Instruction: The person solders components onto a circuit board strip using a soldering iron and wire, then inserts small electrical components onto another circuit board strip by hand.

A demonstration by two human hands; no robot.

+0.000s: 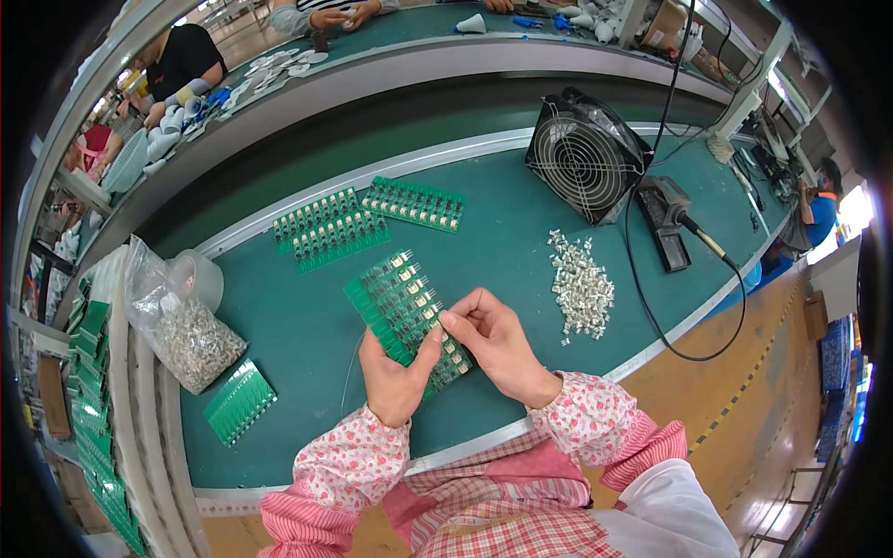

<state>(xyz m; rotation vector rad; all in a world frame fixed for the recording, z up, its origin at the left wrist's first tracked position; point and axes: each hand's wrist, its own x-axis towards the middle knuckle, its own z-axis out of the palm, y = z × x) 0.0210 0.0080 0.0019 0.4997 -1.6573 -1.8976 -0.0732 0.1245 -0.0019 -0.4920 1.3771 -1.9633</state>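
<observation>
A green circuit board panel (379, 296) with rows of small white connectors and dark parts is held up over the green mat. My left hand (394, 377) is closed on its near lower edge, thumb across the top face. At the panel's right side my right hand (498, 342) pinches with thumb and index finger against a white connector; whether a loose piece sits in the pinch is hidden by the fingertips. To the right lies a pile of small white connectors (582, 286). Two populated board panels (414, 203) rest beyond my hands.
A clear bag of small parts (191, 344) and a white tub (197, 279) stand left, near another green panel (240, 403). Far right are a black fan (584, 153) and a soldering iron (704, 240) in its stand, its cable looping past the table edge. Other people work beyond.
</observation>
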